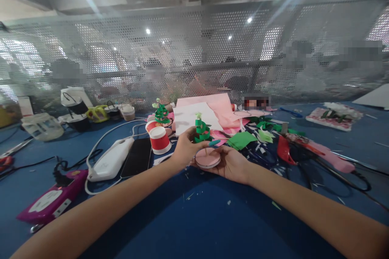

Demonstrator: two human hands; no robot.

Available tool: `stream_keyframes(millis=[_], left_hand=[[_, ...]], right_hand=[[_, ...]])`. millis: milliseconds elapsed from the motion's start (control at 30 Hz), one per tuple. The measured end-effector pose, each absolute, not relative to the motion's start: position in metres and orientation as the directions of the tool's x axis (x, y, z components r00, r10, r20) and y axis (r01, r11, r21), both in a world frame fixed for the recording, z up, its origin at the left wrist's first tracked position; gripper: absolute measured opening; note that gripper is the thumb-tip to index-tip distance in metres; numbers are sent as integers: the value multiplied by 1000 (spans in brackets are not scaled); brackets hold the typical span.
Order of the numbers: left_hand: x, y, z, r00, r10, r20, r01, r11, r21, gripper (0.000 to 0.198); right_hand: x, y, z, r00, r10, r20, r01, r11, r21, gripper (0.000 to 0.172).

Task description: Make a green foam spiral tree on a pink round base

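A small tree of spiralled green paper (202, 130) with a pale star-like top is upright in my left hand (186, 149), whose fingers are closed around its lower part. Directly below the tree, a round pink disc with a white rim (208, 158) rests on the fingers of my right hand (232, 164). A thin stick runs from the tree's underside down to the disc; whether it is fixed there I cannot tell. My left thumb, with a long teal nail, reaches over the disc's far edge.
Red-and-white cups (160, 141), a black phone (136, 158), a white power bank (112, 160) and a purple power strip (54, 196) lie left. Behind are pink and white sheets (194, 117) and another green spiral tree (162, 113). Green scraps (242, 140) and a pink glue gun (330, 154) lie right.
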State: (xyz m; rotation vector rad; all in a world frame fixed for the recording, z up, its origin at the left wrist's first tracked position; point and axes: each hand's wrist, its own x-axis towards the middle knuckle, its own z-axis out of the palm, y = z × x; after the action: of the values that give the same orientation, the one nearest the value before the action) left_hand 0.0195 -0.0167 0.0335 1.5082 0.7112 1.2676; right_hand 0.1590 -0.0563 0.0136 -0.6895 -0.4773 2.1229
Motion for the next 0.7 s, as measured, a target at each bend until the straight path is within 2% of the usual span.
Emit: stream_keyframes(millis=[400,567,700], left_hand=[[18,-17,28,352,866,354,-69,-353,933,44],[18,-19,27,400,866,299,-113,-277,954,57],[17,-20,32,413,850,328,-123,-304,945,64]], right_hand=[[160,-56,12,-450,839,-306,-604,-538,-587,42],[161,-56,13,-490,840,-232,-609,-521,-598,40],[161,-56,14,-517,825,-228,-612,-543,-575,42]])
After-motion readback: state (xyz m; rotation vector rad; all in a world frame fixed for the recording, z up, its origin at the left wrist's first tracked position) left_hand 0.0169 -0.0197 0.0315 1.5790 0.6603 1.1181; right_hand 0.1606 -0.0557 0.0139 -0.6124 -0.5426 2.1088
